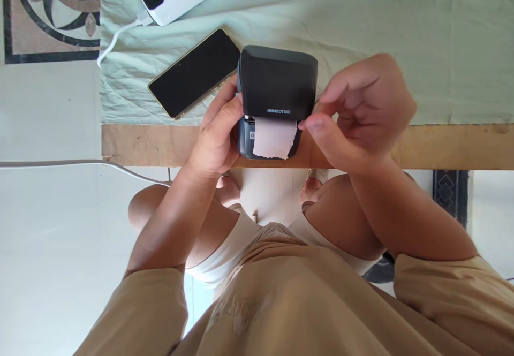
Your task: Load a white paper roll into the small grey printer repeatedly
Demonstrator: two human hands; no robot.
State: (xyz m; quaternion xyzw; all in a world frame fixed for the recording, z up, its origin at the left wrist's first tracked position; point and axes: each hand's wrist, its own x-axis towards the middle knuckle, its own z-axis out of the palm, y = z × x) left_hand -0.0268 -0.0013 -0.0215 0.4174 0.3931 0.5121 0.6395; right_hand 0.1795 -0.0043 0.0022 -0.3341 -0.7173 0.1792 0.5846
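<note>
Briefly, L to R: white device (top cut off), then phone, on the cloth. L hand grips printer over the tabletop's front edge; ragged paper strip protrudes. R hand, thumb/index narrowly set, is at printer's R side. Step (judged): handling paper strip; next calls for steady L grip, light R touch. L fingers partly hidden; R-hand contact/hold: can't tell.

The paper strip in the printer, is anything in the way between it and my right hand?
Nothing visible: the right hand has its fingers at the right side of the printer, close beside the paper strip; whether they touch it is unclear. The phone lies to the left, out of the way.
</note>
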